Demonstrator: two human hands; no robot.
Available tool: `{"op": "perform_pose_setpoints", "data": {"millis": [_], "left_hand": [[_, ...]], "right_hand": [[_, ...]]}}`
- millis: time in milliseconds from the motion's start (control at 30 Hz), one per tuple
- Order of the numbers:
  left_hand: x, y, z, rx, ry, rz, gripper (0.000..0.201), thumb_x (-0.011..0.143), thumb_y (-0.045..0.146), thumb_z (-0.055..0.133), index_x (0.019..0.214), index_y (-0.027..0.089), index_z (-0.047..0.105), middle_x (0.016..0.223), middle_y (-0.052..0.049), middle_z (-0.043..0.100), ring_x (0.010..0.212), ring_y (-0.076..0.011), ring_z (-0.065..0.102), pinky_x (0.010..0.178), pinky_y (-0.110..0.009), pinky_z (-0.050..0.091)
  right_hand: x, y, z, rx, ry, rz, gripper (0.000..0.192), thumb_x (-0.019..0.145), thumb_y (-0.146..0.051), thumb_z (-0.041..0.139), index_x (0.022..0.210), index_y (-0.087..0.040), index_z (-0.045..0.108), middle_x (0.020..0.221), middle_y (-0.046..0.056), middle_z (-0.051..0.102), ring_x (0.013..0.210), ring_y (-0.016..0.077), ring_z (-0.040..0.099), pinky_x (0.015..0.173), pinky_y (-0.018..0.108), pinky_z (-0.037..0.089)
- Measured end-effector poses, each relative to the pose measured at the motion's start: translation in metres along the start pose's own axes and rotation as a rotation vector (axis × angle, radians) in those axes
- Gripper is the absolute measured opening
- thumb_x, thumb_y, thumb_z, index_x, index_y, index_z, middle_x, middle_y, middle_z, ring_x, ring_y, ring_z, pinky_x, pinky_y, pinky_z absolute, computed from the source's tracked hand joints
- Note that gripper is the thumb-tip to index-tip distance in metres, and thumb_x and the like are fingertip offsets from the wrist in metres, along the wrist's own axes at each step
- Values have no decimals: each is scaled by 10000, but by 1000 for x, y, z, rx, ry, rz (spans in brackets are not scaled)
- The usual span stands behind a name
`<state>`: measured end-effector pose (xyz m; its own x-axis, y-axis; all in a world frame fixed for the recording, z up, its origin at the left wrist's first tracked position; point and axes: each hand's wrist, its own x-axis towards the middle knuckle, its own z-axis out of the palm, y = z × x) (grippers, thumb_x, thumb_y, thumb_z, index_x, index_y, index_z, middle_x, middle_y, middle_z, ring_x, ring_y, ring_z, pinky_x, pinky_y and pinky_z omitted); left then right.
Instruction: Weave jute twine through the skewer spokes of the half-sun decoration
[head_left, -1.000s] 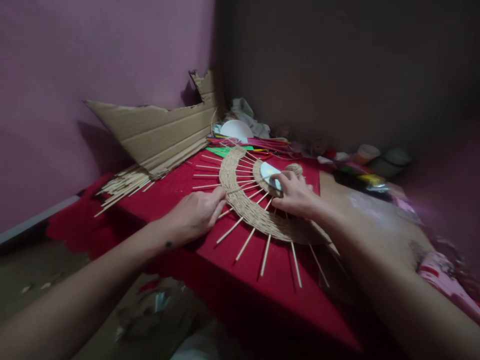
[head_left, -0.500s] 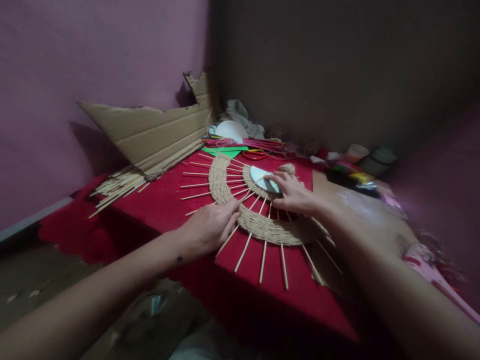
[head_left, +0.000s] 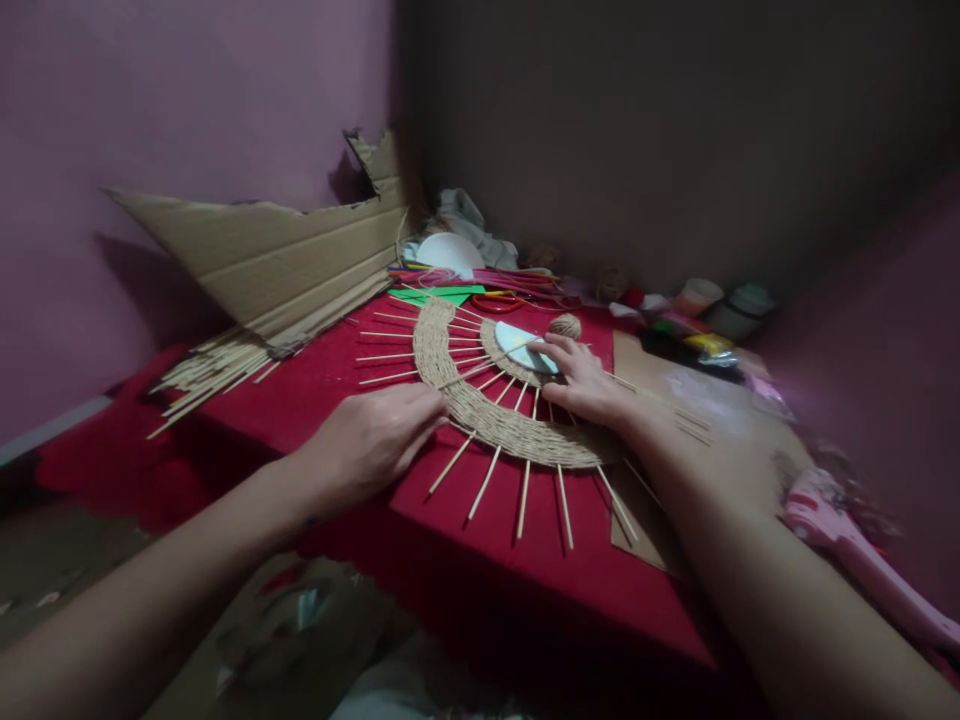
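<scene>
Woven twine band: dry, matt fibre, visibly ribbed and coarse. Spokes: bare pale wood, unvarnished in appearance. Pale half-disc: smooth, matt face; material cannot be determined. Twine ball: fibrous, dull. Leaning panel: brown corrugated cardboard, matt, creased, upper edge ragged. Tablecloth: red cloth, without shine. Pink tool: smooth moulded plastic, slight sheen. Yellow packet: glossy, crinkled plastic film. Wall: smooth, matt finish.
</scene>
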<state>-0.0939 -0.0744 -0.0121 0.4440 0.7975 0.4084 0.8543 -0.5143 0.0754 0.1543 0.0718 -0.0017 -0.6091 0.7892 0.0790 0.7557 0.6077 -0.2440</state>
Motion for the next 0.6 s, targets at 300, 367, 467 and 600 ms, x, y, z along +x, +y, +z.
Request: {"op": "perform_pose_setpoints", "data": {"millis": [300,367,467,600], "left_hand": [[-1,-8,-10,-2,23,45,234,947,258,416,879,168,621,852,-58,574,765,-158,525,660,-268,435],[-1,-7,-11,-11,23,58,223,942,239,422,861,167,617,854,-58,572,763,-153,519,652,-262,429],[-2,-6,-10,-8,24,54,212,939,229,426,848,166,607,855,-58,569,758,-150,515,651,-260,425],[-5,-6,-6,-26,39,34,209,941,237,435,854,164,612,870,-61,569,775,-153,516,674,-266,432]], "right_hand": [[0,4,11,38,160,11,602,837,-459,439,1373,-186,422,1475,159,351,1338,358,313,1027,570,311],[1,1,13,-14,287,79,717,832,-517,461,1440,-173,302,1523,167,257,1391,392,192,1044,616,245],[1,-4,13,-84,414,62,746,849,-493,456,1461,-130,236,1478,194,330,1351,391,270,1038,595,259],[4,-2,9,-20,342,37,657,871,-458,418,1434,-142,296,1278,178,546,1156,351,489,946,539,384]]}}
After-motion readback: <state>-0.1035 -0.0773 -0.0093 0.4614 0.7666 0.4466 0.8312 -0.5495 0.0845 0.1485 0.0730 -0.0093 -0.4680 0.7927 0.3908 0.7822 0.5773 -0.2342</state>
